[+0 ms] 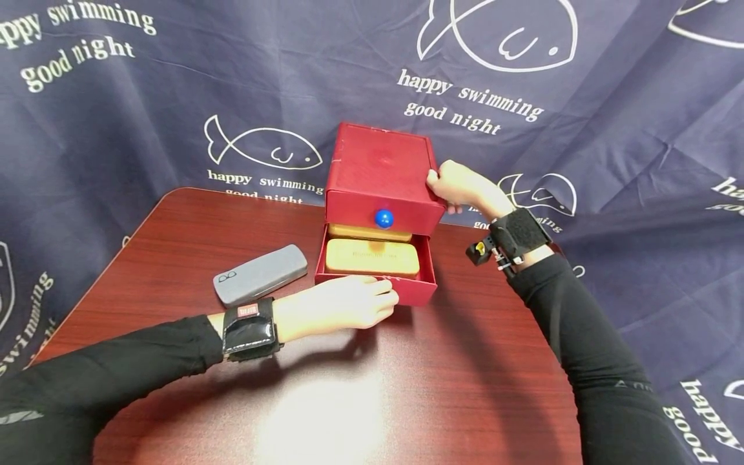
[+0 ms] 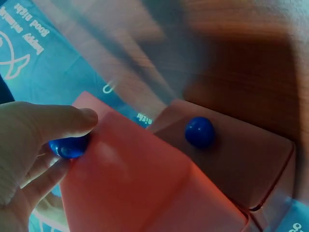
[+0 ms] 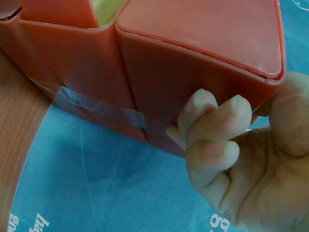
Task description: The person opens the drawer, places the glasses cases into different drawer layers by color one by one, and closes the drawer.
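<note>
A red two-drawer box (image 1: 380, 161) stands on the table, its lower drawer (image 1: 414, 292) pulled out. In the drawer lies a yellow case (image 1: 372, 256) with faint lettering, and another yellow thing (image 1: 370, 232) shows behind it. My left hand (image 1: 343, 302) is at the drawer's front; in the left wrist view its thumb and fingers pinch the drawer's blue knob (image 2: 70, 147). The upper drawer is closed, with its own blue knob (image 1: 384, 219). My right hand (image 1: 456, 184) grips the box's upper right edge, thumb on top, curled fingers (image 3: 219, 116) against the side wall.
A grey glasses case (image 1: 260, 274) lies on the table left of the box. The reddish-brown wooden table (image 1: 465, 387) has a bright glare patch near its front. A dark blue printed cloth (image 1: 261, 71) hangs behind and around it.
</note>
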Demonstrator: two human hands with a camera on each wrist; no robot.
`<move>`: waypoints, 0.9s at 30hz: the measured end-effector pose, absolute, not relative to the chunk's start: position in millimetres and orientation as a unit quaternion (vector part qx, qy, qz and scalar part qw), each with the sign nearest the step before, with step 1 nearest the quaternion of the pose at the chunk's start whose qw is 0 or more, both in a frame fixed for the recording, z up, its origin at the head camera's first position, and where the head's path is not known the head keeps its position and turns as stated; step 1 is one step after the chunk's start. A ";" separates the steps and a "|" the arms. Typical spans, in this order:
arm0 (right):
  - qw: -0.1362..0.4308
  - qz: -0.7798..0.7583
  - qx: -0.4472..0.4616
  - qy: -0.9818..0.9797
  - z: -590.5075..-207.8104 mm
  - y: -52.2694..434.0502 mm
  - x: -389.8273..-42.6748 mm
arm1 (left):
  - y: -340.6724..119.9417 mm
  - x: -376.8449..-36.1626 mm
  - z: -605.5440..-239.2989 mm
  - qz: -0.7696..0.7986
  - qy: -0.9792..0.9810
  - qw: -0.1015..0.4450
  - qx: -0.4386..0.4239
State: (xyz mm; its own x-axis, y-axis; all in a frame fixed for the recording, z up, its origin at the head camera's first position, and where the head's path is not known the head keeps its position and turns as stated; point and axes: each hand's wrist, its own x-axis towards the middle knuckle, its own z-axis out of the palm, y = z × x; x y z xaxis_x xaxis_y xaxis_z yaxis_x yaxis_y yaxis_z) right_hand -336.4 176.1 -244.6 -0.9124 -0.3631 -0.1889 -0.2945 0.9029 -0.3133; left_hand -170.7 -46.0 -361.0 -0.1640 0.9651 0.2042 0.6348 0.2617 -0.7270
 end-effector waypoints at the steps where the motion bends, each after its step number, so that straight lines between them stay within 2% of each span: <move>1: 0.122 -0.141 -0.171 0.968 -244.9 176.3 -336.3 | -46.0 -172.2 -360.8 0.250 -0.724 0.325 -0.554; 13: 0.119 -0.141 -0.170 0.968 -245.8 177.5 -337.3 | -46.8 -200.0 -364.2 0.268 -0.743 0.308 -0.530; 24: 0.114 -0.142 -0.163 0.970 -246.9 176.5 -337.8 | -53.5 -218.9 -365.0 0.235 -0.805 0.228 -0.494; 27: 0.115 -0.142 -0.162 0.970 -247.2 176.7 -338.4 | -52.6 -221.8 -365.2 0.240 -0.811 0.225 -0.484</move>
